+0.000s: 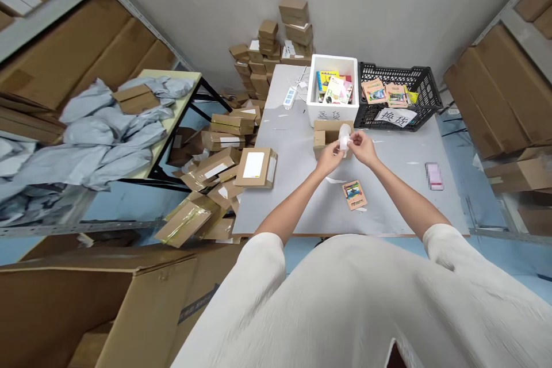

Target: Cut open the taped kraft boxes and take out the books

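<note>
In front of the white box, my left hand [330, 158] and my right hand [363, 148] meet, fingers closed on a whitish, translucent roll of tape [344, 133]. The left fingers grip its lower side, while the right fingertips pinch its right edge. Just behind and beneath it stands a small cardboard box [319, 139], partly covered by the hands; whether its top is open is hard to make out. Nearer to my body lies a small orange booklet [354, 195] with a picture on its cover, between my forearms. Scraps of white paper [334, 180] lie beside it.
A white foam box [335, 113] with books and a black crate [399, 121] with orange booklets stand at the table's back. One labelled carton [256, 167] sits at the left edge, beside heaped cartons [218, 167]. A pink stack [434, 176] lies right. Grey parcels [107, 132] cover another table.
</note>
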{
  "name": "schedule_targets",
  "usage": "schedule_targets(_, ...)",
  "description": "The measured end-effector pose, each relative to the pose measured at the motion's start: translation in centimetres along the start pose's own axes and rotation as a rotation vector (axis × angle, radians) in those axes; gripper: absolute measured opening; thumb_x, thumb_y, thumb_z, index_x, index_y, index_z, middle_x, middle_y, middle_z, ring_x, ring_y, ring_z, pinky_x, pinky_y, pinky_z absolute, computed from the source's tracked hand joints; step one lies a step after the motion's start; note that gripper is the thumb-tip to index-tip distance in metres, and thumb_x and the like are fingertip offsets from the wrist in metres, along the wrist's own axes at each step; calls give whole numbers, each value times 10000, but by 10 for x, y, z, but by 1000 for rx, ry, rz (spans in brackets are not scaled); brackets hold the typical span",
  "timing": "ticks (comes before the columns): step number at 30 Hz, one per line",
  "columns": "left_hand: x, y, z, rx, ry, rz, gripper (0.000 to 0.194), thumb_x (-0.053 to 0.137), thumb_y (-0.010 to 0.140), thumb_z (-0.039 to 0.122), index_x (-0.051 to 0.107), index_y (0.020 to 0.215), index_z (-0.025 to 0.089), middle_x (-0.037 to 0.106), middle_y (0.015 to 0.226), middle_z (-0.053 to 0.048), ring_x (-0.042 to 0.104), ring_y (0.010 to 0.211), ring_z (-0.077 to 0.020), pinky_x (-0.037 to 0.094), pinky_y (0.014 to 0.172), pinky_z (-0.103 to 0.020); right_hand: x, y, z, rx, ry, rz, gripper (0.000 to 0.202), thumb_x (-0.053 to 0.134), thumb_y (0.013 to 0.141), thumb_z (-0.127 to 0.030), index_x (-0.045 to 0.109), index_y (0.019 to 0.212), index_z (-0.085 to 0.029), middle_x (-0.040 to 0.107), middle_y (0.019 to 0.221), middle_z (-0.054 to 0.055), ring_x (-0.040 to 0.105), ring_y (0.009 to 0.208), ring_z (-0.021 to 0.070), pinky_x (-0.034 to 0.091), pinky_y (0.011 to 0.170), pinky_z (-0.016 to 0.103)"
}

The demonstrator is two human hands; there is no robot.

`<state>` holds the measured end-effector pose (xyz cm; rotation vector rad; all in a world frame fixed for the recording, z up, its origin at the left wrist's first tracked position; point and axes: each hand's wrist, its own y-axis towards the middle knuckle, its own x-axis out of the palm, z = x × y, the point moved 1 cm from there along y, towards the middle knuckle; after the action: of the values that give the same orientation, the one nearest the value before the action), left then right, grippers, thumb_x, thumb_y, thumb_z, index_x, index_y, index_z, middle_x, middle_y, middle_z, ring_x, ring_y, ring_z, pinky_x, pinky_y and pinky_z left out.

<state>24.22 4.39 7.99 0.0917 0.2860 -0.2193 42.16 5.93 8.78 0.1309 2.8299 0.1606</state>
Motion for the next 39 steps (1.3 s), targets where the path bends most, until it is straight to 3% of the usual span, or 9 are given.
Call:
schedule_targets(3,-16,5,-5,-72,29,80,180,669,955,179,779,1093,218,813,1167,-51,736,966,-198,572,939,-329,7,31,0,-37,-52,29,366,734,854,-412,702,1168,-227,763,1010,51,679,926,229,576,898,386)
schedule_targets(9,-31,-7,-35,-175,52,106,226,617,940,97,782,1054,199,810,1177,-67,741,973,-194,580,989,-346,22,64,23,-76,-439,33,279,609,904,-272,784,1104,-189,768,1020,90,643,969,285,519,989,452)
schedule_targets(12,-31,-15,-48,-191,70,67,232,628,931,81,783,1055,202,809,1182,-65,742,968,-191,579,992,-341,30,64,40,-49,-655,-121,303,594,931,-233,824,1120,-182,757,1094,127,626,1074,322,488,1010,467)
schedule_targets(16,-28,-23,-59,-211,78,22,240,621,935,69,785,1054,198,811,1182,-69,747,1027,-204,574,1016,-342,34,54,55,-6,-906,-311,363,569,1000,-270,843,1237,-247,671,1415,161,526,1296,399,419,1087,560)
schedule_targets(24,-4,-24,-70,-233,83,-63,276,592,930,73,784,1094,185,807,1201,-78,744,1009,-204,567,1020,-347,7,32,63,-120,-858,-186,501,521,1015,-295,725,1469,-245,523,1621,175,449,1364,425,410,1109,617)
schedule_targets(27,13,-28,-81,-268,73,-96,268,603,923,94,778,1100,192,804,1195,-81,741,1016,-210,564,1030,-356,-13,11,75,-76,-798,-117,490,482,1028,-279,730,1448,-231,543,1613,167,484,1386,391,421,1148,590)
schedule_targets(31,44,-46,-102,-403,83,-138,219,640,898,129,764,1065,199,800,1160,-86,739,1071,-225,563,1046,-364,-37,-41,109,35,-586,-91,479,479,988,-236,765,1369,-184,715,1391,168,625,1268,328,484,1154,520)
schedule_targets(36,80,-82,-125,-676,111,-215,321,719,858,169,717,1178,195,804,1136,-95,760,1057,-273,587,998,-401,-43,-124,154,486,-519,-247,429,554,927,-192,774,1294,-200,796,1296,121,728,1175,269,545,1096,393)
schedule_targets(39,96,-99,-131,-689,88,-220,413,755,806,138,704,1213,187,801,1199,-127,751,1143,-315,576,1038,-426,-38,-162,168,685,-511,-296,393,631,872,-211,779,1237,-207,811,1256,112,746,1165,284,562,1040,359)
